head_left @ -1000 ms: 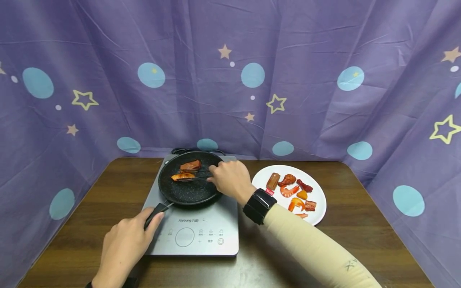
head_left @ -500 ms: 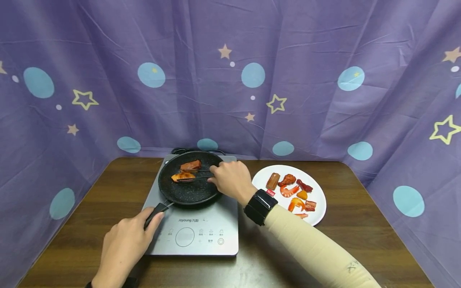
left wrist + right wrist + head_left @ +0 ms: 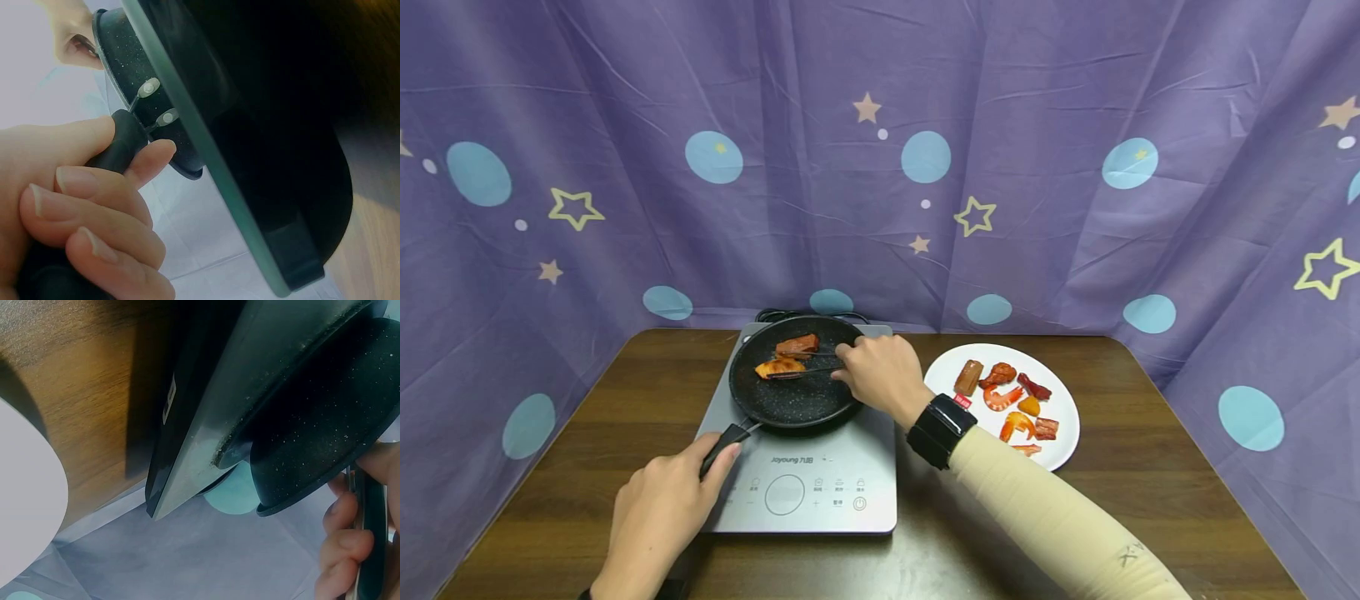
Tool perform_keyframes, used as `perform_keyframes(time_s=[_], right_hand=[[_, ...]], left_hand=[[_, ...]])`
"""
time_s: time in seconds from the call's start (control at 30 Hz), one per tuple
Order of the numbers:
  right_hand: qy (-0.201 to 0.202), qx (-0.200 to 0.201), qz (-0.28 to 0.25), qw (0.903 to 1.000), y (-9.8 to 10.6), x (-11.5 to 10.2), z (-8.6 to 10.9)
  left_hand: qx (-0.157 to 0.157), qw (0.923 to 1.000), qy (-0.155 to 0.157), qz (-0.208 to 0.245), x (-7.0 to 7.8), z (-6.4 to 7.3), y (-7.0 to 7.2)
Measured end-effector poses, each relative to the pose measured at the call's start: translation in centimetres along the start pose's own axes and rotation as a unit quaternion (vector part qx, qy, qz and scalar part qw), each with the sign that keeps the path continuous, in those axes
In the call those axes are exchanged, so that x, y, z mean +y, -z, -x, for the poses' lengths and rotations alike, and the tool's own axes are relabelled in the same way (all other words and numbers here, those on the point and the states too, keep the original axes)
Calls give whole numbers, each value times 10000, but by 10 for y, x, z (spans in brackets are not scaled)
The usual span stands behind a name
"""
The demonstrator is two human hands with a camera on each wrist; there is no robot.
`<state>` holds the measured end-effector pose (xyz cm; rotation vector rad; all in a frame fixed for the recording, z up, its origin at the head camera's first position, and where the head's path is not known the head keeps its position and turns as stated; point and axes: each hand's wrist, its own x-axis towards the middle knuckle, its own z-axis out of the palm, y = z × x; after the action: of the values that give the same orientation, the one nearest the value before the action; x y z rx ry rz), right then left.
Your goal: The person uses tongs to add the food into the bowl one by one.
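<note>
My left hand (image 3: 662,508) grips the black handle (image 3: 726,446) of a speckled frying pan (image 3: 797,408); in the left wrist view its fingers curl round that handle. Above the pan's right side, my right hand (image 3: 883,375) holds a pair of dark tongs (image 3: 820,370), whose long grip shows in the right wrist view. Inside the pan, the tongs' two arms reach left to an orange-yellow food piece (image 3: 778,367), one on its near edge and one by its far side. Just behind it lies a reddish-brown rib piece (image 3: 797,345). Whether the tongs squeeze the orange piece, I cannot tell.
Under the pan is a silver induction cooker (image 3: 835,475) with printed controls. A white plate (image 3: 1063,446) on the right bears shrimp (image 3: 1002,398), a drumstick (image 3: 1000,374) and several other food pieces. Behind the wooden table (image 3: 1112,400) hangs a purple curtain (image 3: 1037,275). A black cord lies behind the cooker.
The orange-yellow piece and the tong tips have shifted very slightly left in the pan. Both hands keep their places and their holds.
</note>
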<state>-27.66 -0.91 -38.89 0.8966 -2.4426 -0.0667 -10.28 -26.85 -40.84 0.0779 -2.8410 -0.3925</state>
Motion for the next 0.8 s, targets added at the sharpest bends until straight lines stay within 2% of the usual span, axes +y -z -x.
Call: perform_keyframes(time_s=[0.5,0.8], right_hand=[[23,98,-151,9998,9,7,6],[-2,239,-153,9996,28,35,23]], left_hand=[[-11,10000,-33,0,-1,0,-1],[11,10000,-32,16,-1,-1,-1]])
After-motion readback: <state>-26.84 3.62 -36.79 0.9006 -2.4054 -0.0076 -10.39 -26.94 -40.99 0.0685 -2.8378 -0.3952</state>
